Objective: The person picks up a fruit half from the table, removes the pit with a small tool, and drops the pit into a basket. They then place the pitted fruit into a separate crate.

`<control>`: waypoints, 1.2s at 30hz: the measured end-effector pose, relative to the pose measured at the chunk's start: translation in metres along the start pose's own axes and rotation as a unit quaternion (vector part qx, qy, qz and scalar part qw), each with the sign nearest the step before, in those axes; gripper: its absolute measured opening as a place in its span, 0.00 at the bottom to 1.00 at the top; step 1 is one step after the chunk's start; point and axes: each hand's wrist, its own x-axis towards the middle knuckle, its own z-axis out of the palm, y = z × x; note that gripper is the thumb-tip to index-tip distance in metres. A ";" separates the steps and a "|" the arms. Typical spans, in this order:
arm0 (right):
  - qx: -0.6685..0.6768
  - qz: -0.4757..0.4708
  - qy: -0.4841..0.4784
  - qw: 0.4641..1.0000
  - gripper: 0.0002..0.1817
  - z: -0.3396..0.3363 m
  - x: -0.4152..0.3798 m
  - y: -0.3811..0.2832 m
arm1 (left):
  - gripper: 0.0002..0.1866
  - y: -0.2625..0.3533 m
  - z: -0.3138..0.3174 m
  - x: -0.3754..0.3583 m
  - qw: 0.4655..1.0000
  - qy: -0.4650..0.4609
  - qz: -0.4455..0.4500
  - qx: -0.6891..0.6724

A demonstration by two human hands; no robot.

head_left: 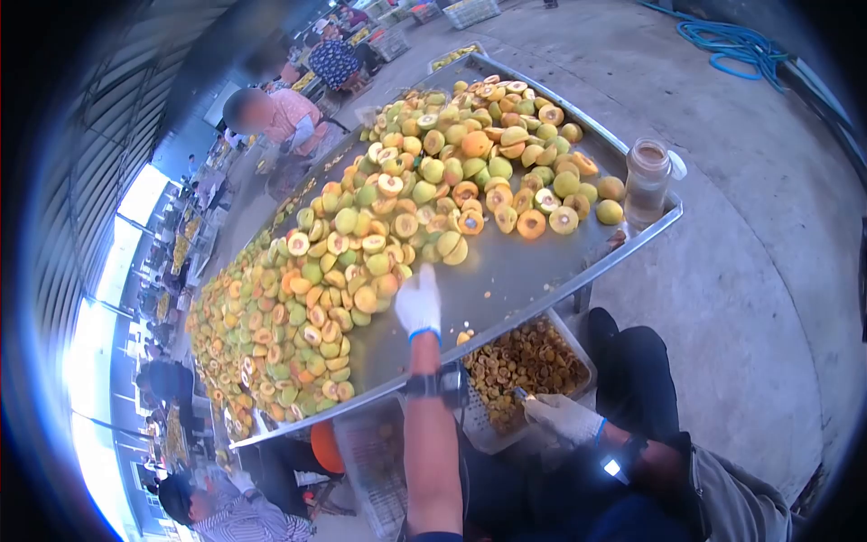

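Note:
A large heap of halved and whole yellow-orange fruit lies on a metal table. My left hand, in a white glove, reaches over the table at the heap's near edge. Its fingers point at the fruit, at least one stretched out, and nothing shows in them. Lower right, my gloved right hand is closed on a small tool, whose tip is over a white crate of brown pits and scraps.
A clear jar stands at the table's right corner. Another white crate is below the near edge. A person in pink is across the table; a person in stripes sits lower left. A blue hose lies on the floor.

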 end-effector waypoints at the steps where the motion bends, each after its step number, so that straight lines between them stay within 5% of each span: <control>1: 0.002 -0.003 0.004 1.000 0.26 -0.002 0.000 -0.001 | 0.27 0.014 0.022 0.010 0.995 -0.029 -0.084 -0.040; 4: 0.043 0.003 0.003 0.999 0.23 -0.008 0.002 -0.002 | 0.27 0.023 0.068 0.033 0.950 -0.075 -0.201 -0.226; 8: 0.026 0.010 -0.020 0.999 0.22 -0.011 0.003 -0.011 | 0.20 0.002 0.098 0.041 0.921 -0.028 -0.217 -0.322; 12: 0.012 0.018 -0.047 0.999 0.19 -0.011 0.000 -0.018 | 0.16 0.005 0.059 -0.004 0.876 -0.125 -0.198 -0.422; 15: 0.050 -0.047 0.009 0.998 0.14 -0.008 0.001 -0.009 | 0.17 0.010 0.010 -0.069 0.901 -0.162 -0.161 -0.370; 17: 0.076 -0.094 0.004 0.993 0.14 -0.008 0.008 0.001 | 0.18 0.014 -0.007 -0.120 0.867 -0.137 -0.113 -0.465; 25: -0.152 -0.206 0.073 0.964 0.20 0.026 -0.032 -0.037 | 0.22 0.011 -0.038 -0.238 0.712 -0.159 -0.237 -0.641; 26: -0.192 -0.232 0.101 0.948 0.22 0.028 -0.030 -0.032 | 0.23 -0.001 -0.034 -0.240 0.653 -0.179 -0.257 -0.689; 29: -0.227 -0.236 0.133 0.935 0.24 0.036 -0.042 -0.037 | 0.24 0.013 -0.046 -0.259 0.653 -0.192 -0.158 -0.715; 30: -0.266 -0.235 0.138 0.925 0.24 0.037 -0.046 -0.038 | 0.24 0.015 -0.046 -0.261 0.651 -0.193 -0.157 -0.717; 32: -0.306 -0.233 0.144 0.912 0.23 0.041 -0.053 -0.041 | 0.25 0.019 -0.047 -0.263 0.727 -0.138 -0.190 -0.645; 36: -0.307 -0.234 0.144 0.911 0.23 0.048 -0.060 -0.042 | 0.24 0.008 -0.044 -0.274 0.722 -0.105 -0.170 -0.662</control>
